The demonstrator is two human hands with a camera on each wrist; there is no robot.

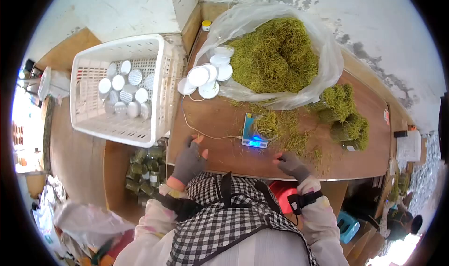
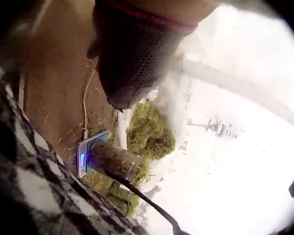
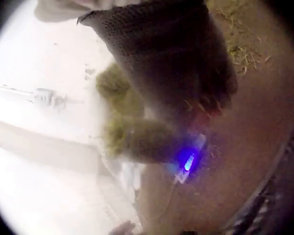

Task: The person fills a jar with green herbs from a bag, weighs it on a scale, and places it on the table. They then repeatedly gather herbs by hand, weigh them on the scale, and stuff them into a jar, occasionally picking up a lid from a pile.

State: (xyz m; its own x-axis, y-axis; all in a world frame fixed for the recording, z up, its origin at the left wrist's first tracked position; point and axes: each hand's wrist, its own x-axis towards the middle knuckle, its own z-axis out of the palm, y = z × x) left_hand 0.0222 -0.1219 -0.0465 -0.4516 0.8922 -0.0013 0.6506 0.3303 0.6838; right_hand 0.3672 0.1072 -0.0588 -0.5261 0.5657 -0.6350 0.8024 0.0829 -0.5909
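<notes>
A small blue digital scale (image 1: 248, 124) with a lit display stands on the brown table. On it rests a clear jar (image 2: 112, 159) packed with yellow-green dried plant strands, some sticking out of its mouth. My left hand (image 1: 189, 160), in a grey fingerless glove, hovers by the table's front edge left of the scale, fingers loosely bent and holding nothing. To the scale's right, my right hand (image 1: 291, 165), gloved alike, lies near the front edge with relaxed fingers and nothing in them. In the right wrist view its fingertips show close to the scale's display (image 3: 188, 162).
A large plastic bag (image 1: 333, 55) holds a heap of dried strands (image 1: 276, 55). More filled jars (image 1: 348, 134) stand at the right. White lids (image 1: 198, 76) lie left of the bag, beside a white cable (image 1: 201, 134). A white basket (image 1: 161, 88) of lidded jars is further left.
</notes>
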